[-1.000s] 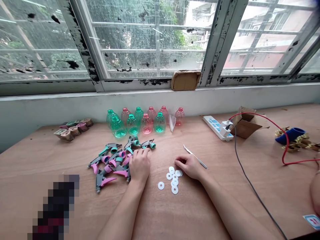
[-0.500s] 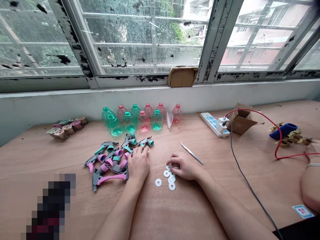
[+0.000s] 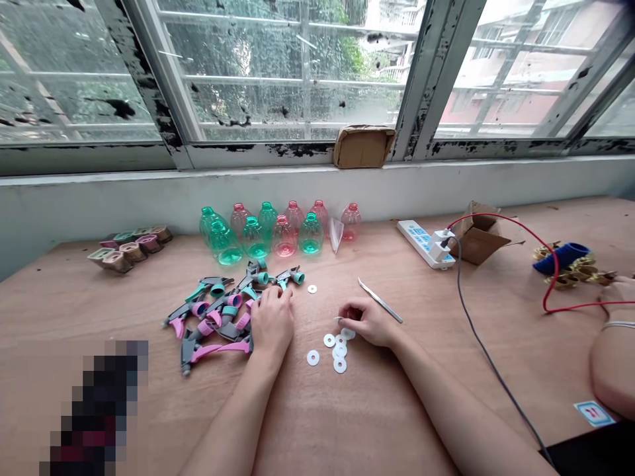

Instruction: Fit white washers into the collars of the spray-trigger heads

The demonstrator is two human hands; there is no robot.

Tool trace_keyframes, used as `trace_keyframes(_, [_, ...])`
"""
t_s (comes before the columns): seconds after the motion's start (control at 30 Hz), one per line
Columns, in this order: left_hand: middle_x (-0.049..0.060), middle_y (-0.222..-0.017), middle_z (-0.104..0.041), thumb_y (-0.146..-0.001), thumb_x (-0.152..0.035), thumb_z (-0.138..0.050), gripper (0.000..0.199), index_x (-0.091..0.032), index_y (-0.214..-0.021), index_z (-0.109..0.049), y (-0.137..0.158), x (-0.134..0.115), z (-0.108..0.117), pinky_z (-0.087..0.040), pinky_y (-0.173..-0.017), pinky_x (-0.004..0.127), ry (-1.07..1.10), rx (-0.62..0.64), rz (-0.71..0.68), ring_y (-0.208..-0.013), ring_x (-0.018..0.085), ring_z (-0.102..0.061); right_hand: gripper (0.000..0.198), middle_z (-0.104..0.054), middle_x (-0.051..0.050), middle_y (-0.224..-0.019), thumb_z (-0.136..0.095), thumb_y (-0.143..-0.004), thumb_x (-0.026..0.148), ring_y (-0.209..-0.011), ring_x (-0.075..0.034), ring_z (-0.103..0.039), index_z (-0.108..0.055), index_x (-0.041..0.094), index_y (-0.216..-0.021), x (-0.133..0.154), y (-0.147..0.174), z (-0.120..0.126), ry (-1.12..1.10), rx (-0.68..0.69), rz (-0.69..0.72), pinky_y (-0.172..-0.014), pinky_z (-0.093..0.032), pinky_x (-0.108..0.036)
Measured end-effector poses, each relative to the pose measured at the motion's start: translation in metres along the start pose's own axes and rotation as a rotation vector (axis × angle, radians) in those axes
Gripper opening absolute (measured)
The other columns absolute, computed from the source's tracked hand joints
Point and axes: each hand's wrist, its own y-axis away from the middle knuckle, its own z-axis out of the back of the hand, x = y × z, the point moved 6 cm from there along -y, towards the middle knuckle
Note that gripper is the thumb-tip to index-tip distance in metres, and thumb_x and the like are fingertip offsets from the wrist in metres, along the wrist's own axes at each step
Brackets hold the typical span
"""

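Observation:
My right hand [image 3: 367, 322] pinches a small white washer [image 3: 338, 318] edge-on between thumb and fingers. Below it lie several flat white washers [image 3: 340, 350], some overlapping, with one apart to the left. Another single washer [image 3: 312, 289] rests farther back, right of the spray heads. My left hand [image 3: 272, 320] lies palm down at the right edge of a heap of grey trigger spray heads [image 3: 218, 316] with pink or teal parts. Its fingers stretch forward and touch or nearly touch the heap; their tips are partly hidden.
Green and red clear bottles [image 3: 255, 238] stand in rows by the wall, near a clear cone-shaped piece [image 3: 336, 236]. Metal tweezers [image 3: 380, 301] lie right of centre. A power strip [image 3: 425, 244], cables, a cardboard box [image 3: 479, 238] and another person's arm [image 3: 615, 363] occupy the right side.
A washer now lies on the table right of the spray heads, where none was before. My right hand has lifted slightly and now shows a washer in its pinch. My left hand stays put.

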Motion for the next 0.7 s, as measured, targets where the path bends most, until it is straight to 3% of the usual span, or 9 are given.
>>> trace_keyframes(0.2, [0.015,-0.119,-0.063,-0.090,-0.021,-0.045,0.036,-0.021,-0.122,-0.062,0.001,-0.004,-0.001,-0.042,-0.082,0.043,-0.025,-0.023,-0.004,-0.110,0.032,-0.052,0.013,-0.053,0.003,-0.059,-0.067,-0.080,0.028,-0.054,-0.010,-0.042,-0.064,0.016,-0.075,0.005,-0.001,-0.001,0.006,0.002,0.017,-0.050,-0.033,-0.022])
trace_keyframes(0.4, [0.012,-0.102,-0.070,-0.092,-0.024,-0.045,0.025,-0.019,-0.092,-0.069,0.000,-0.003,0.001,-0.040,-0.081,0.045,0.004,-0.055,-0.009,-0.109,0.033,-0.053,0.011,-0.058,0.002,-0.062,-0.066,-0.081,0.025,-0.055,-0.011,-0.045,-0.063,0.017,-0.075,0.010,-0.002,-0.001,0.103,-0.023,0.065,-0.052,-0.035,-0.023])
trace_keyframes(0.53, [0.009,-0.104,-0.072,-0.092,-0.026,-0.049,0.021,-0.020,-0.094,-0.068,-0.001,0.005,0.010,-0.040,-0.080,0.044,0.117,-0.173,0.041,-0.102,0.031,-0.056,0.007,-0.060,0.001,-0.066,-0.064,-0.083,0.021,-0.059,-0.012,-0.050,-0.062,0.018,-0.077,0.011,0.000,-0.001,0.205,-0.036,0.101,-0.056,-0.039,-0.023])
trace_keyframes(0.6, [0.008,-0.103,-0.072,-0.092,-0.030,-0.050,0.021,-0.021,-0.094,-0.069,-0.001,0.008,0.014,-0.041,-0.080,0.042,0.188,-0.238,0.057,-0.099,0.029,-0.058,0.004,-0.064,-0.001,-0.075,-0.060,-0.086,0.020,-0.067,-0.014,-0.055,-0.062,0.019,-0.082,0.013,-0.002,-0.004,0.252,-0.035,0.136,-0.064,-0.044,-0.026])
trace_keyframes(0.7, [0.008,-0.102,-0.072,-0.092,-0.032,-0.052,0.021,-0.020,-0.093,-0.069,-0.002,0.012,0.020,-0.044,-0.083,0.040,0.311,-0.327,0.079,-0.096,0.027,-0.061,0.007,-0.067,-0.008,-0.105,-0.054,-0.090,0.017,-0.096,-0.020,-0.059,-0.060,0.019,-0.091,0.020,-0.010,-0.012,0.340,-0.032,0.234,-0.087,-0.047,-0.035])
